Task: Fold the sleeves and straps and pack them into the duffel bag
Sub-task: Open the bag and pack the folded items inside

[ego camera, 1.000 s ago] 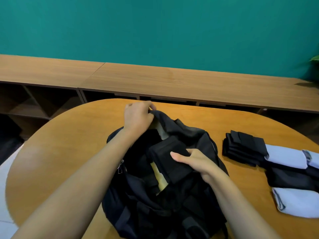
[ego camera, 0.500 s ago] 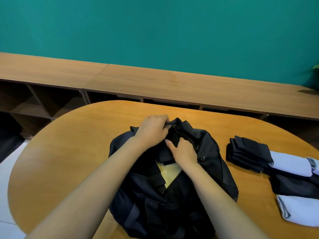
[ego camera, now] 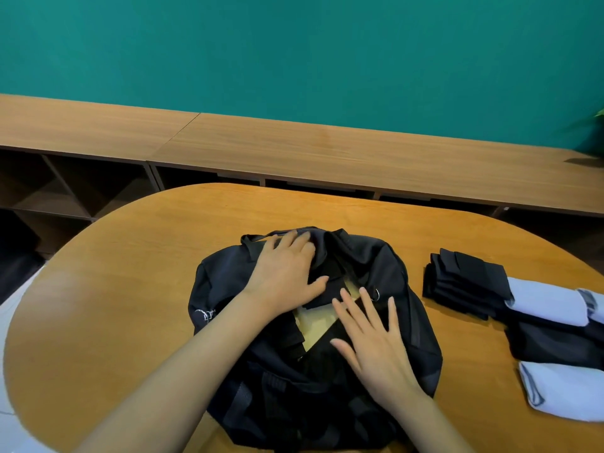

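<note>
Hidden: the near end of the black fabric duffel bag runs behind both forearms and off the lower edge of the view; what lies packed under the left hand cannot be made out.
Cut off: the folded white cloth pieces at the right run past the frame edge.
Hard to tell: a tan flat panel shows through the bag's open slit; its material is unclear. Any print on the bag is too dark to read.
Bag position: on the rounded orange-brown wooden bench, about at its middle, slumped and soft.
Bag axis: long axis runs from the person toward the teal wall, opening facing up.
Left hand: flat, fingers straight and spread, pressing the dark fabric at the bag's far end; grips nothing.
Right hand: flat, fingers straight and fanned, resting on the bag's right side beside the slit; holds nothing.
Waiting pile: a stack of folded black straps lies on the bench to the right of the bag, apart from it, touching the white pieces.
Hardware: a small metal ring sits just past the right fingertips.
</note>
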Demonstrator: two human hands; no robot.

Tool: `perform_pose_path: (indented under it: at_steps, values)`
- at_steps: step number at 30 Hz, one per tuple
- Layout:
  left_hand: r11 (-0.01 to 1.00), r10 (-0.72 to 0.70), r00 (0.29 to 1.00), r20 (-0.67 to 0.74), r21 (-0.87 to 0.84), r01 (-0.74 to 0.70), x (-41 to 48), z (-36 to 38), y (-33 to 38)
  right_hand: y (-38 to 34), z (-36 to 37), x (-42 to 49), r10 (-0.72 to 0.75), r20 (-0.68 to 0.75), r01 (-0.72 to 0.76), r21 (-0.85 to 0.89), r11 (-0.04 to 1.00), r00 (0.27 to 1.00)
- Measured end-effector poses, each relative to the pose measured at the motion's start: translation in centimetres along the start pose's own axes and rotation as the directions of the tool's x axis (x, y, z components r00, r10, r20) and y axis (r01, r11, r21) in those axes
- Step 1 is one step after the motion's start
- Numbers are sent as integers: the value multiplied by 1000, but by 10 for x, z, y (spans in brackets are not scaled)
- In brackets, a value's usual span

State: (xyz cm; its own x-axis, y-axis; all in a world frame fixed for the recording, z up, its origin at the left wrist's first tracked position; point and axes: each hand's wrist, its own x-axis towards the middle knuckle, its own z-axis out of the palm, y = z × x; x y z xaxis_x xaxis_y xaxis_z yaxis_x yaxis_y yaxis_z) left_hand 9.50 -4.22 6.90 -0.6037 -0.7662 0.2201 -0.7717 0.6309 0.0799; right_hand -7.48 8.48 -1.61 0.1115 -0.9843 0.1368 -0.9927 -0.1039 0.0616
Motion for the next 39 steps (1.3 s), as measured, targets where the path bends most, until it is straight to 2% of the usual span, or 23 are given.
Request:
perform_pose_path:
  at_steps: [2, 4, 9, 11, 15, 19, 23, 27, 32, 35, 39]
  values:
    - [999, -6, 999, -54, -49, 3, 2, -3, 14, -4, -6, -2, 148, -77, -147, 20, 989, 986]
    - [1000, 29, 999, -23, -8, -29, 11, 1, 23, -5, -5, -4, 273, -88, -270, 45, 962, 958]
    - [963, 86, 967, 240, 227, -142, 29, 34, 27, -6, 13, -13, 341, 17, -341, 71, 937, 940]
    - [937, 96, 951, 295, 295, -186, 27, 44, 24, -6, 16, -12, 348, 15, -348, 78, 934, 937]
    - [943, 98, 969, 227, 290, -163, 25, 49, 5, -5, 19, -10, 352, 25, -353, 71, 933, 936]
    - [952, 28, 986, 163, 295, -76, 29, 55, -7, -9, 22, -11, 359, 43, -362, 72, 929, 932]
    - [939, 71, 985, 160, 322, -120, 34, 57, -4, -13, 23, -13, 383, 40, -385, 64, 921, 923]
    - [920, 82, 993, 89, 375, -109, 28, 60, -14, -17, 23, -15, 403, 40, -405, 69, 912, 914]
    - [919, 1, 980, 197, 386, -79, 28, 49, -6, -18, 23, -16, 405, 53, -408, 77, 910, 913]
    - [933, -138, 972, 192, 356, 62, 8, 45, 27, -18, 23, -16, 409, 51, -412, 74, 908, 911]
    - [894, -289, 942, 170, 400, 202, -34, 45, 42, -18, 19, -15, 410, 34, -412, 77, 908, 911]
